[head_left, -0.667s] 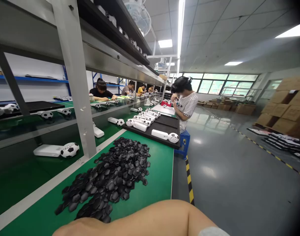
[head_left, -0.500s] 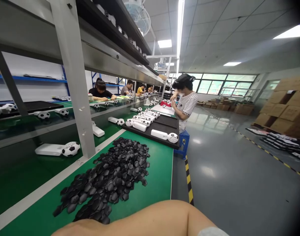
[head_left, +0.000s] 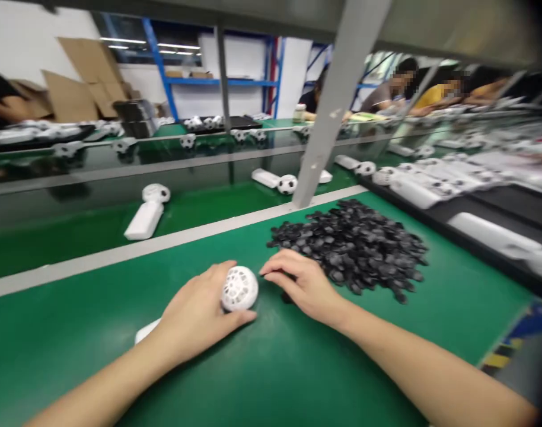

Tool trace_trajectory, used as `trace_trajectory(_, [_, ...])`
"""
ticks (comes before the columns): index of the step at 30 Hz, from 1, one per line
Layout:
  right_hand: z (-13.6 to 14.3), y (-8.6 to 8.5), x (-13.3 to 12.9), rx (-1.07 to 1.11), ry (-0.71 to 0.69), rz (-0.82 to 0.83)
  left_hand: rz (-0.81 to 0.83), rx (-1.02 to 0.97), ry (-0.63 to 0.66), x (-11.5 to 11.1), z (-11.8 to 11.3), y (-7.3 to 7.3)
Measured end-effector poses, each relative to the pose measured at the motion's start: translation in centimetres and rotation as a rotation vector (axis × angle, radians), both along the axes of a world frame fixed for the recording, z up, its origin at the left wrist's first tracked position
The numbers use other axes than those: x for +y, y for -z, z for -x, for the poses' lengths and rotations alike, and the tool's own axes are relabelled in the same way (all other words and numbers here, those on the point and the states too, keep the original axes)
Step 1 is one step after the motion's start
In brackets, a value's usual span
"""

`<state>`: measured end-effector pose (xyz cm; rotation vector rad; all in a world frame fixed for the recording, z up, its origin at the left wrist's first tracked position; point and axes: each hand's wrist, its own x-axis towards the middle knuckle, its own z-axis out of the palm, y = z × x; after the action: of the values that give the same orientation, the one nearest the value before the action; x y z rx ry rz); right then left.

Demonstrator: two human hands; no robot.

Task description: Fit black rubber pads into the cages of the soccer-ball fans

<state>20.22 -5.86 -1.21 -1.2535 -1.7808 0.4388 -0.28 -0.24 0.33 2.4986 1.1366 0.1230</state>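
Observation:
My left hand is wrapped around a white device with a slotted ball-shaped head, lying on the green bench. Part of its white handle shows beyond the wrist; my palm hides the rest. Just right of the ball, my right hand is closed in a pinch, with a small dark piece at the fingertips, apart from the ball. Behind that hand spreads a heap of small black pentagon pieces. Another black piece shows under the right hand.
A grey post rises behind the heap. Beyond the light strip, a green conveyor belt carries white football-headed devices. At right stands a black tray of similar devices. Several people sit across and along the line.
The view has swung left and down from the aisle to the bench. Both hands are now in sight, the left around a ball-headed device; before, only a bare arm showed at the bottom.

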Motion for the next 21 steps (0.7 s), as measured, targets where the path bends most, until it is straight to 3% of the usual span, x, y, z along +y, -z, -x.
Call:
trace_trajectory(6, [1.9,-0.4,-1.4,0.003,-0.165,0.006,0.029,-0.054,0.001,-0.4,-0.7,-0.7])
trace_trajectory(9, [2.8,-0.1,-1.7,-0.089,-0.209,-0.086,0.014,-0.08,0.017,-0.7,-0.7,-0.5])
trace_trajectory(15, [3.4,0.5,-2.0,-0.237,-0.131,-0.19,0.038,-0.119,0.062,-0.7,-0.7,-0.3])
trace_trajectory(21, [3.5,0.7,-1.8,-0.066,-0.009,-0.008,0.048,-0.127,0.064,-0.5,-0.6,-0.8])
